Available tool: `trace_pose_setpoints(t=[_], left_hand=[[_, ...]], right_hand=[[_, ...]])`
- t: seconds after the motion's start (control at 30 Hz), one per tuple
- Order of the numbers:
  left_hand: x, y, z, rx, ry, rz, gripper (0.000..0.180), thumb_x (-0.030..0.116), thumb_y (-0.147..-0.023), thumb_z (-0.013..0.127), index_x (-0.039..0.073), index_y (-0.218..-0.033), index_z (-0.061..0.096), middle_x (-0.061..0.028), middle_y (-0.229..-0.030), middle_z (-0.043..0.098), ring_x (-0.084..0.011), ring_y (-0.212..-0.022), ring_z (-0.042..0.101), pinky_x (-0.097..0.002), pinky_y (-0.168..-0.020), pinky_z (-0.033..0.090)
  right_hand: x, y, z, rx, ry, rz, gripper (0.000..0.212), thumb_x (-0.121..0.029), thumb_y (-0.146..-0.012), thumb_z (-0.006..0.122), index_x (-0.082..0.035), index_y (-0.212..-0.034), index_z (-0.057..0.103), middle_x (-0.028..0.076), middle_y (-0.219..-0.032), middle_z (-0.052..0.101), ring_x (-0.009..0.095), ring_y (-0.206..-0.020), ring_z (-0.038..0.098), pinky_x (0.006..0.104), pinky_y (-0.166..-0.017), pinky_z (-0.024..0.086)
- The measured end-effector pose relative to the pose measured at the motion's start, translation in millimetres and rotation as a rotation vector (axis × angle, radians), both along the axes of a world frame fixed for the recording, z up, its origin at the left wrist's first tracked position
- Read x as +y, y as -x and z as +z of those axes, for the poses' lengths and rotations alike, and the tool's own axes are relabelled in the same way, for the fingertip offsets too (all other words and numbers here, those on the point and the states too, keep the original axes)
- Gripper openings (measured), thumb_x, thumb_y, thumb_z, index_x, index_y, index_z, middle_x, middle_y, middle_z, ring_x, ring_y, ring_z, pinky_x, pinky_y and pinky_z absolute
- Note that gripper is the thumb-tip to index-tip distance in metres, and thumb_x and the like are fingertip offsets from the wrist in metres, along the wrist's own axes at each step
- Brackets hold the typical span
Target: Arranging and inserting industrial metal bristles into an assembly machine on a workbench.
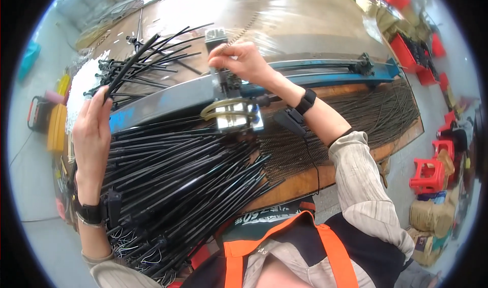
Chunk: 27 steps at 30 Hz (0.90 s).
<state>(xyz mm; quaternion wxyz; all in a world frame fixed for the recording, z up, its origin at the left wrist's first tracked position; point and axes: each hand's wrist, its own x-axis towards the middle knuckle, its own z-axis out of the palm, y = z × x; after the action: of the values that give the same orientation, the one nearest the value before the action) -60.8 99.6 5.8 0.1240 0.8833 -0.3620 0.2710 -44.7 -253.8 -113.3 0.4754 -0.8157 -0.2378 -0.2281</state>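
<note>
My left hand [95, 123] is closed around the lower end of a black rod [131, 64], which slants up and away to the right above other rods. Over the middle of a long blue-grey rail fixture [157, 105], my right hand [241, 60] pinches a long thin coil spring [246, 31]. The spring's free part points up and to the right. Just below that hand is a metal mechanism [227, 84] on the rail, with a looped yellowish hose [223, 104] in front of it.
Many black rods [168, 166] lie in a heap nearest me on the left. Coil springs [300, 150] cover the table [284, 189] on the right. More rods with black fittings [109, 69] lie beyond the rail. Red stools [427, 175] and red bins [404, 53] stand at right.
</note>
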Motion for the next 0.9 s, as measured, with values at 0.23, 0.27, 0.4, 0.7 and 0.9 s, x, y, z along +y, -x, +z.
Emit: trace_pose_setpoints(t=[0.23,0.27,0.4,0.7,0.9], left_hand=[[24.6,1.7,-22.0,0.1,-0.011,0.098,0.026,0.008,-0.097,0.059,0.004,-0.123,0.061,-0.0173,-0.088,0.06,-0.0303,-0.073,0.059,-0.0361,-0.066,0.048],[21.9,0.2,-23.6,0.097,0.003,0.087,0.027,0.008,-0.097,0.059,0.004,-0.124,0.061,-0.0172,-0.088,0.06,-0.0303,-0.073,0.059,-0.0362,-0.066,0.048],[20.7,-8.5,-29.0,0.092,0.022,0.071,0.027,0.009,-0.097,0.059,0.004,-0.124,0.061,-0.017,-0.088,0.061,-0.0304,-0.073,0.059,-0.0365,-0.066,0.048],[17.6,-10.1,-32.3,0.095,0.014,0.069,0.027,0.011,-0.097,0.059,0.005,-0.123,0.062,-0.017,-0.088,0.062,-0.0318,-0.073,0.06,-0.0379,-0.066,0.048],[33.1,-21.4,-37.7,0.078,-0.02,0.066,0.028,0.013,-0.097,0.06,0.007,-0.123,0.062,-0.0166,-0.088,0.062,-0.0333,-0.074,0.06,-0.0392,-0.067,0.048]], right_hand=[[8.7,-19.0,-3.9,-0.103,0.368,-0.005,0.013,-0.018,-0.086,0.074,-0.008,-0.092,0.077,0.004,-0.076,0.071,0.016,-0.073,0.066,0.0302,-0.07,0.053],[11.5,-21.3,-3.8,-0.106,0.451,-0.004,0.012,-0.018,-0.085,0.074,-0.008,-0.091,0.077,0.005,-0.076,0.071,0.017,-0.073,0.065,0.031,-0.07,0.053],[8.0,-21.4,0.8,-0.141,0.205,-0.053,0.011,-0.018,-0.085,0.075,-0.009,-0.09,0.077,0.006,-0.077,0.07,0.017,-0.078,0.064,0.032,-0.071,0.052],[27.7,-24.3,8.5,0.087,0.417,-0.001,0.019,-0.026,-0.089,0.07,-0.008,-0.086,0.075,0.005,-0.075,0.067,0.019,-0.08,0.062,0.0365,-0.084,0.047],[-20.5,-7.3,1.0,-0.381,0.801,-0.245,0.009,-0.018,-0.089,0.066,-0.015,-0.081,0.069,-0.002,-0.072,0.064,0.018,-0.084,0.059,0.0393,-0.096,0.031]])
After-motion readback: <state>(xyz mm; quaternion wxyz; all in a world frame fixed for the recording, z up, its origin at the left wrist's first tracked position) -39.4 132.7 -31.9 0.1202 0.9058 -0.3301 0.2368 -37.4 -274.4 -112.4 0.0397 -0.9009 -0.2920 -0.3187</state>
